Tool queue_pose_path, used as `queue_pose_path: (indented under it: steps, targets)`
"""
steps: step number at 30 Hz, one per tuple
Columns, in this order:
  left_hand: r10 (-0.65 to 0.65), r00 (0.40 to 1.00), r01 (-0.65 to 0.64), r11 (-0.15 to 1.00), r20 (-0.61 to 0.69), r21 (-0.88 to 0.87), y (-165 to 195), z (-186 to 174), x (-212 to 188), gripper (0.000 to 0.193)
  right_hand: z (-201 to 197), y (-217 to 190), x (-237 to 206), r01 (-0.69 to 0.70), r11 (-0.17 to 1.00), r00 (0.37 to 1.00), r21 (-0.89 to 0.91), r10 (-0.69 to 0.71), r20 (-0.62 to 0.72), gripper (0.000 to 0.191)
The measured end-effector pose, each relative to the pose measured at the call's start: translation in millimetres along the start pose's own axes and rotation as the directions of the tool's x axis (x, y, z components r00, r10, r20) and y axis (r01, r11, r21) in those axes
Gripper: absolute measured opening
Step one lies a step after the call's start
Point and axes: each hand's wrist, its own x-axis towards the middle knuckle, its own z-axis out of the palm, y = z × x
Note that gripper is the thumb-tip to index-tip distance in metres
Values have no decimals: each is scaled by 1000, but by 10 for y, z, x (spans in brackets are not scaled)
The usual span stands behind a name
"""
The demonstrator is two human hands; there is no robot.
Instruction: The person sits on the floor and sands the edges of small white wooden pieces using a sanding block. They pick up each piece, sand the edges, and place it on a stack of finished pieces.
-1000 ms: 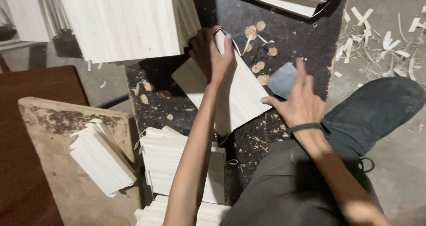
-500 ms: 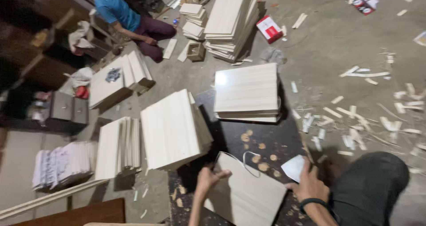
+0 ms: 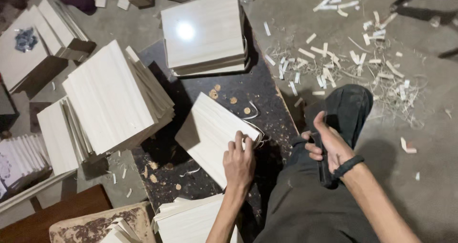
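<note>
Now that my right hand [image 3: 330, 146] has come off the board [image 3: 213, 133] gripping a dark tool [image 3: 324, 169], my left hand [image 3: 239, 163] presses flat, fingers spread, steadying its edge on the dark slab [image 3: 238, 88].

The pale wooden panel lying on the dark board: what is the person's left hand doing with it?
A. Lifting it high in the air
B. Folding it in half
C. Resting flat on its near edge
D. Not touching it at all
C: the left hand lies palm-down on the near edge of the pale wooden panel, which lies on the dark board.
</note>
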Motion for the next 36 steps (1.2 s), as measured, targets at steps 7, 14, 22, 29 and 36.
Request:
queue_pose_path:
  steps: [7,14,22,29,36]
  targets:
    - [180,958,-145,975,222,-166,-225,650,100,44,251,433,-358,-296,924,954,241,275,116,58]
    - [191,979,-160,939,76,-303,-444,758,535,62,837,781,13,-390,882,919,266,390,57,54]
    - [168,971,-122,959,167,-254,-448,995,513,56,789,620,383,-571,806,817,153,577,12,43]
    - [174,970,-127,957,169,-259,-488,880,529,59,663,438,753,-677,734,731,42,665,155,48]
    - [201,974,-164,944,102,-287,-447,878,489,52,53,413,558,-436,873,895,217,397,202,48]
